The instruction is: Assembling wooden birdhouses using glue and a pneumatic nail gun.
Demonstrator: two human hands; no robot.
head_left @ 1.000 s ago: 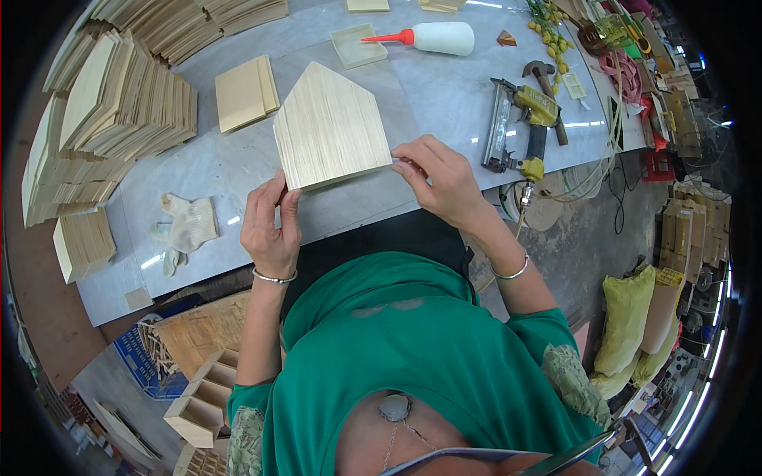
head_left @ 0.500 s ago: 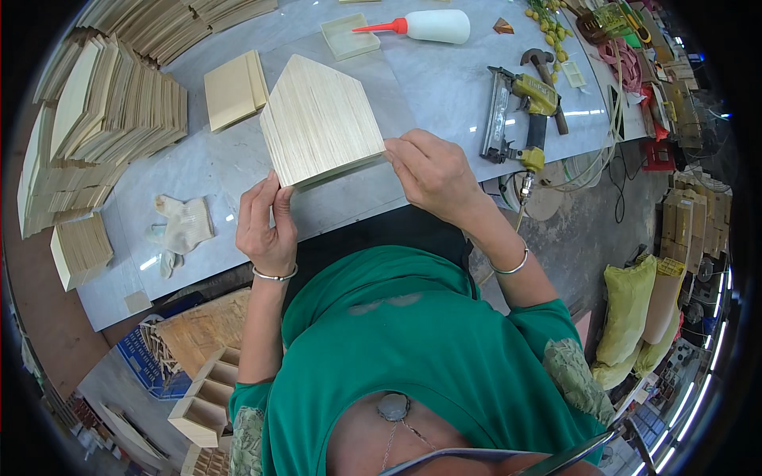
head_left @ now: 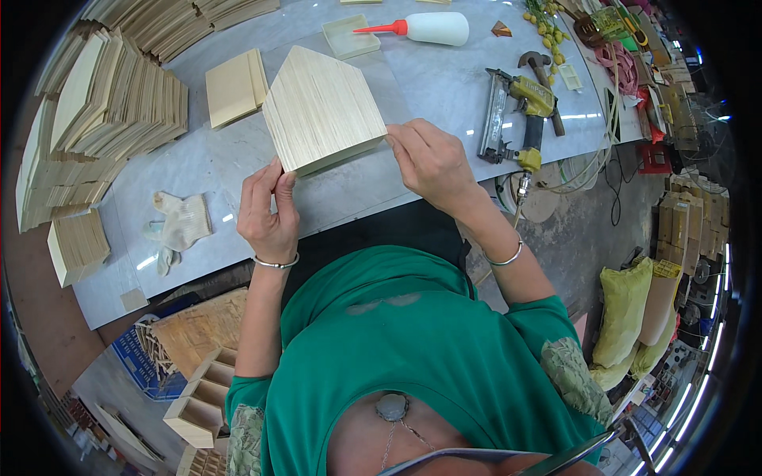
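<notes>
A house-shaped wooden box [head_left: 321, 111] lies on the table in front of me, its pointed end away from me and a pale wood panel on top. My left hand [head_left: 270, 208] pinches its near left corner between thumb and fingers. At the near right corner, my right hand [head_left: 432, 163] grips the edge with fingers bent. A dark gap shows under the panel along the near side; the inside is hidden. Just left of the box lie flat square wooden boards [head_left: 236, 89]. Beyond it, a white glue bottle [head_left: 436, 28] with a red nozzle rests across a shallow tray [head_left: 340, 44].
Tall stacks of house-shaped wood panels [head_left: 131, 91] fill the left side. A white glove [head_left: 184, 220] lies nearer me. On the right are a nail gun [head_left: 530, 111] with an air hose and a hammer [head_left: 548, 75]. Wooden compartment boxes [head_left: 208, 397] stand below the table's left edge.
The box has shifted slightly away from me, its near edge tilting up a little so more of its side shows. Both hands have moved with it and keep their corners.
</notes>
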